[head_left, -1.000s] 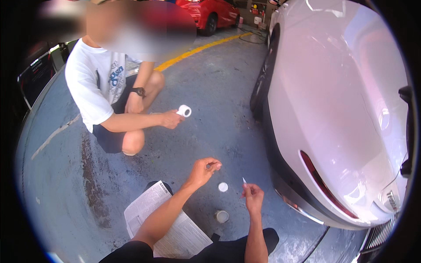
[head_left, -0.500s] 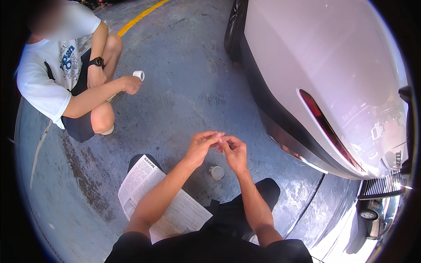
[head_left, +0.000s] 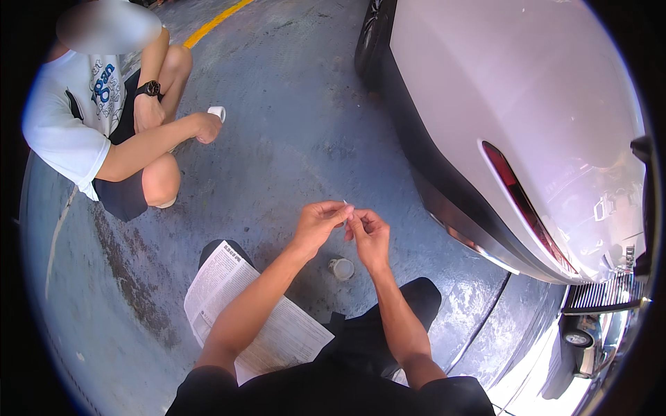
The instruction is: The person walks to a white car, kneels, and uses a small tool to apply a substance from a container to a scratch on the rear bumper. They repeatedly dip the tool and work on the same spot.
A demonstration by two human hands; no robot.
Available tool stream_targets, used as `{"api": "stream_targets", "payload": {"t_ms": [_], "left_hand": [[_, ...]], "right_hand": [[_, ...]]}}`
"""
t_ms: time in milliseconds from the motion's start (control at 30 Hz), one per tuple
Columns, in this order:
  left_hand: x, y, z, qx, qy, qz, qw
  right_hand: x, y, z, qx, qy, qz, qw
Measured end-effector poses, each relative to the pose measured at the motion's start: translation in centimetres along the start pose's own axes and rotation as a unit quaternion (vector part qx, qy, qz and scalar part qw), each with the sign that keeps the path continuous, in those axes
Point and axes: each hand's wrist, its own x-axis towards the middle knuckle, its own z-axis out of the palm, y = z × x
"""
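My left hand [head_left: 320,222] and my right hand [head_left: 370,237] meet fingertip to fingertip in front of me, both closed in a pinch. Between them a small white sliver [head_left: 345,202] sticks up; its kind is too small to make out. A printed newspaper sheet [head_left: 229,286] lies across my left thigh, under my left forearm. On the floor just below my hands stands a small round whitish thing [head_left: 341,269], a roll or a cup, I cannot tell which.
At the left a co-worker [head_left: 83,132] squats, holding a white roll [head_left: 218,112] like tape. A white car [head_left: 499,90] with a dark lower bumper and red reflector fills the right. The blue-grey floor [head_left: 277,132] carries a yellow line [head_left: 215,24]. Another vehicle [head_left: 590,340] stands at the far right.
The white sliver now stands up more clearly above my fingertips. My hands stay together in nearly the same place. The view has shifted slightly.
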Motion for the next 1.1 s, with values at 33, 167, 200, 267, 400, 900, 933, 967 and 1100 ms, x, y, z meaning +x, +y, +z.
{"api": "stream_targets", "payload": {"t_ms": [33, 167, 200, 267, 400, 900, 933, 967, 1100], "left_hand": [[0.0, -0.3, 0.0, -0.003, 0.013, -0.001, 1.0], [0.2, 0.0, -0.3, -0.019, 0.012, 0.01, 1.0], [0.3, 0.4, -0.5, -0.024, 0.014, -0.003, 1.0], [0.6, 1.4, -1.0, -0.02, 0.077, 0.04, 0.996], [1.1, 2.9, -1.8, -0.003, 0.13, 0.063, 0.99], [1.1, 0.7, -0.3, 0.016, 0.129, 0.025, 0.991], [1.0, 1.1, -0.2, 0.023, 0.135, 0.031, 0.99], [0.9, 1.4, 0.0, 0.025, 0.143, 0.029, 0.989], [0.4, 2.5, 1.1, 0.017, 0.147, 0.026, 0.989]], "right_hand": [[0.0, 0.1, 0.1, -0.001, 0.003, -0.005, 1.0], [-0.1, 0.6, -0.1, -0.02, -0.026, -0.001, 0.999], [-0.1, 0.7, -0.4, -0.025, -0.028, 0.003, 0.999], [0.0, 0.8, -0.8, -0.033, -0.027, 0.011, 0.999], [0.3, 0.9, -1.5, -0.033, 0.004, 0.043, 0.999], [0.3, 0.6, -1.5, -0.05, -0.026, 0.059, 0.997], [0.4, 0.7, -1.6, -0.044, -0.03, 0.054, 0.997], [0.5, 0.7, -1.8, -0.04, -0.034, 0.048, 0.997], [1.1, 0.9, -2.7, 0.036, -0.042, 0.035, 0.998]]}}
